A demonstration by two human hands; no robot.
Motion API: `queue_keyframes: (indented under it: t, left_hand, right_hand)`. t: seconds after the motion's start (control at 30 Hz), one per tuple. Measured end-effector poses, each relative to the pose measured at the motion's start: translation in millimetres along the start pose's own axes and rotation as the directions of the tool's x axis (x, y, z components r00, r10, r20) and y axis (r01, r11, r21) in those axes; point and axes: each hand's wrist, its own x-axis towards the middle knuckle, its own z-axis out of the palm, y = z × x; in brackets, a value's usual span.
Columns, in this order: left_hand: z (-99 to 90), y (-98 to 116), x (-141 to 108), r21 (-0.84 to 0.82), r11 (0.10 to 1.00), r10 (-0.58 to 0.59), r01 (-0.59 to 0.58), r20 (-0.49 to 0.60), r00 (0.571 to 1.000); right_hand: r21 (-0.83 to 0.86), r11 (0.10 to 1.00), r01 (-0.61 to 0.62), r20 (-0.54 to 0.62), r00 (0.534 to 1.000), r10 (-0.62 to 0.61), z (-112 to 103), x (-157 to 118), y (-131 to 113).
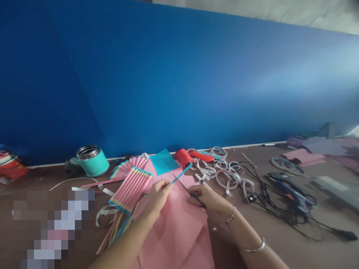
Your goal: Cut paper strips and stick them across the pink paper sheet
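My left hand (158, 197) pinches a narrow blue paper strip (185, 170) that slants up to the right. In my right hand (209, 198) is a pair of dark scissors (193, 195), fingers in the handles, the blades pointing up and left beside the strip near my left fingertips. Whether the blades touch the strip cannot be made out. Below both hands lie large sheets of pink paper (174, 233). A pleated pink paper piece with blue edges (131, 188) rests left of my left hand, and a square of blue paper (163, 162) lies beyond it.
Behind the sheets stand a red thread spool (183, 157) and a teal metal-rimmed container (95, 163). Curled white strips (227, 178) lie to the right. Farther right are a dark-blue glue gun (294, 196) and black cords (269, 203). A blue panel (179, 82) borders the back.
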Motion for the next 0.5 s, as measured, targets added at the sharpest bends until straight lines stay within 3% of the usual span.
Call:
queue_keyframes:
  t: [0.5]
  left_hand:
    - [0.1, 2.1, -1.5, -0.016, 1.000, -0.003, 0.002, -0.026, 1.000]
  right_hand:
    - [0.007, 1.000, 0.014, 0.000, 1.000, -0.014, 1.3, 1.3, 5.4]
